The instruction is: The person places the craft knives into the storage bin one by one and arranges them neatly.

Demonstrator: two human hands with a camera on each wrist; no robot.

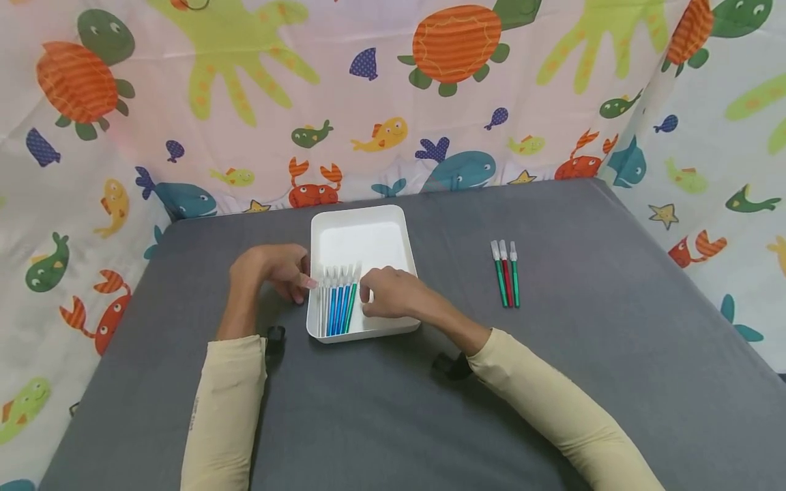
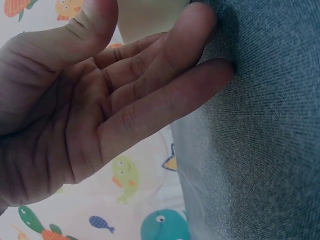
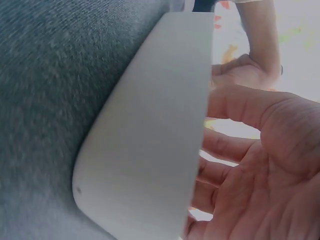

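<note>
A white rectangular tray (image 1: 362, 239) holds a row of slim, pen-like tools with pale clear caps, among them silver tools (image 1: 322, 310), blue tools (image 1: 338, 310) and a green tool (image 1: 351, 307) at the row's right end. At the tray's left rim is my left hand (image 1: 279, 269), its thumb reaching the edge near the silver tools and its fingers loosely bent. My right hand (image 1: 393, 293) reaches in over the tray's right side, bent fingers close beside the green tool. In the right wrist view the tray wall (image 3: 145, 125) hides those fingertips.
Two green tools (image 1: 516, 276) and a red tool (image 1: 506, 273) of the same kind lie side by side on the grey cloth (image 1: 583, 307), right of the tray. Behind the table hangs a curtain (image 1: 344, 102) printed with sea animals.
</note>
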